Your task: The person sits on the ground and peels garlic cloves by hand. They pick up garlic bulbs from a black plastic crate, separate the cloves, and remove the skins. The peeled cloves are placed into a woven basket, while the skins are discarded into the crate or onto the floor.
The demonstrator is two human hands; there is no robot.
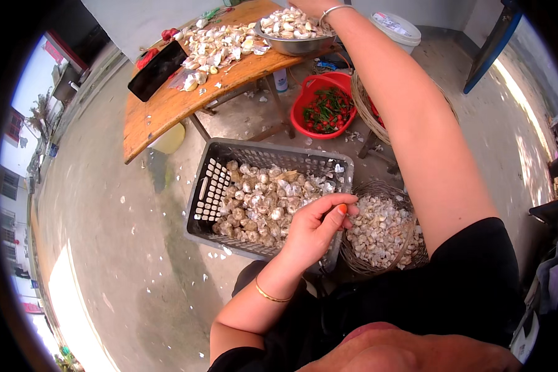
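Note:
My left hand (317,224), wearing a gold bangle, hovers over the right side of a black plastic crate (279,148). Its fingers curl towards the thumb; whether something small is inside is hidden. Whole garlic bulbs (255,200) and loose skins fill much of the crate. Beside it, a wicker basket (407,246) holds many separated garlic cloves (376,228). My right arm stretches up to a metal bowl (300,46) heaped with garlic cloves (290,23). The right hand (309,6) is at the bowl's far side, partly cut off by the top edge, fingers unseen.
On the wooden table (142,132) lie a garlic pile (221,44) and a leaning black phone or tablet (158,70). Beneath and beside it stand a red basin (300,118) of red chillies, another wicker basket (365,109) and a white lidded bucket (407,39). Skins litter the concrete floor (107,186).

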